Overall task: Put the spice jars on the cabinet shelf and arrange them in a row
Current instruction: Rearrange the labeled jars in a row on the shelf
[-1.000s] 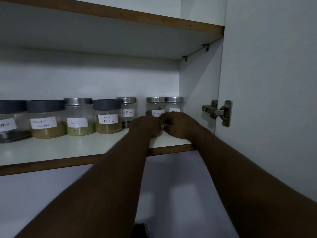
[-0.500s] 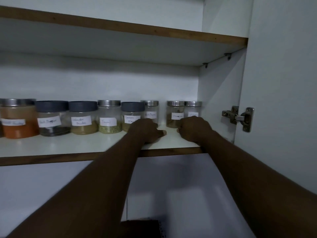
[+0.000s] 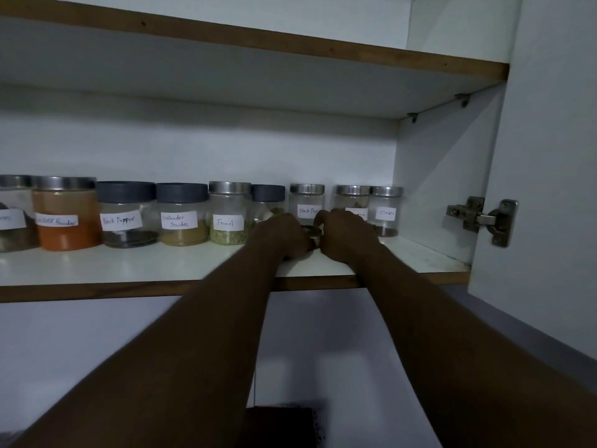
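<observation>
A row of labelled spice jars stands at the back of the white cabinet shelf (image 3: 161, 266): an orange powder jar (image 3: 66, 218), Black Pepper (image 3: 127, 218), Coriander Powder (image 3: 182, 218), Fennel (image 3: 229, 218), a dark-lidded jar (image 3: 268, 197), a small Black Pepper jar (image 3: 307, 203), a partly hidden jar (image 3: 352, 197) and Cloves (image 3: 386, 211). In front of the row, my left hand (image 3: 281, 236) and my right hand (image 3: 345, 234) curl round a small metal-lidded jar (image 3: 311, 232) between them. Only its lid rim shows.
The open cabinet door (image 3: 549, 189) with its metal hinge (image 3: 484, 218) stands to the right. An upper shelf (image 3: 258, 43) runs overhead. The cabinet's side wall (image 3: 436, 189) closes the shelf just right of the Cloves jar. Another jar (image 3: 13, 215) is cut off at far left.
Half a second ago my hands were apart on the shelf front. They have since come together round the small jar. The view has shifted so more jars show at left.
</observation>
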`<state>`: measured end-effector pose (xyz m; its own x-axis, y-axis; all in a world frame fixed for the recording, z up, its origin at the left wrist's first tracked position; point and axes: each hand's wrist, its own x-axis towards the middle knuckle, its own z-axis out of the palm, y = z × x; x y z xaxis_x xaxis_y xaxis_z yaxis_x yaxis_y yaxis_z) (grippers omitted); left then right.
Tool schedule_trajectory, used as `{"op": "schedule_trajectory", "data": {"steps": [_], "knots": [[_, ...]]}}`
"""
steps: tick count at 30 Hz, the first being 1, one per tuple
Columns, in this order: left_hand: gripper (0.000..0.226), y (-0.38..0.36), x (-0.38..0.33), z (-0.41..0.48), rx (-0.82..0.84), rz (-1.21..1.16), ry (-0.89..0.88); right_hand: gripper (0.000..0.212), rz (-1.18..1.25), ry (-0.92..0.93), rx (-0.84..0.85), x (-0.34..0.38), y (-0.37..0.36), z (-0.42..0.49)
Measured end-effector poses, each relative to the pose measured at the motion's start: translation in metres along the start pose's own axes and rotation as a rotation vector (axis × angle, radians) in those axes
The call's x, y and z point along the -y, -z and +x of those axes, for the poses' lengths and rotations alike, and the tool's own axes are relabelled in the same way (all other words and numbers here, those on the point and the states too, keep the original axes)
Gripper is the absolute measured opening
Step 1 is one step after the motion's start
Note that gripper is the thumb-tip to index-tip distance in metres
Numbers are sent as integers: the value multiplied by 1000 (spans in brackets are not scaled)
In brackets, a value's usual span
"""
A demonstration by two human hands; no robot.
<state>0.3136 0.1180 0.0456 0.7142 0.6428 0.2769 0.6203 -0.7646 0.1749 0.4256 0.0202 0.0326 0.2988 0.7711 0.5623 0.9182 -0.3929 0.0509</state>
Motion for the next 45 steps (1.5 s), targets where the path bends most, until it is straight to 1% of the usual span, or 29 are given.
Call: {"op": "schedule_trajectory", "data": {"steps": [3, 6, 9, 11, 16, 20, 23, 25, 28, 31, 34, 37, 41, 43, 45], "knots": [[63, 4, -3, 7, 70, 70, -33, 58, 66, -7, -7, 0, -1, 0], [62, 6, -6, 12, 93, 164, -82, 63, 116, -15, 3, -2, -1, 1], [66, 6, -5, 13, 91, 199, -122, 70, 134, -10, 23, -1, -1, 3], [64, 5, -3, 15, 108, 215, -154, 72, 132, -28, 33, -2, -1, 4], [60, 8, -5, 17, 166, 233, -190, 72, 102, -66, 36, -3, -4, 3], [50, 5, -5, 19, 152, 144, -159, 71, 90, -74, 26, -5, -5, 4], [51, 4, -4, 16, 140, 73, -143, 69, 96, -72, 22, -6, -5, 5], [52, 4, -3, 11, 119, 61, -184, 67, 116, -51, 11, -5, -4, 5], [47, 2, 1, 4, 96, 109, -235, 58, 147, 31, 9, -2, -1, 6], [47, 0, 9, 0, 21, 57, -194, 42, 128, 67, 7, 2, 2, 5], [62, 2, 28, -9, -75, -2, -98, 30, 94, 53, -9, 6, 4, 3], [66, 9, 54, -18, -101, -5, -31, 31, 69, 21, 1, 13, 5, 2], [66, 14, 74, -25, -145, -69, 52, 38, -34, -5, 92, 32, 9, 11], [70, 14, 76, -28, -171, -95, 105, 41, -93, -11, 96, 41, 11, 18], [69, 13, 75, -30, -197, -136, 138, 44, -91, -27, 74, 49, 8, 25]]}}
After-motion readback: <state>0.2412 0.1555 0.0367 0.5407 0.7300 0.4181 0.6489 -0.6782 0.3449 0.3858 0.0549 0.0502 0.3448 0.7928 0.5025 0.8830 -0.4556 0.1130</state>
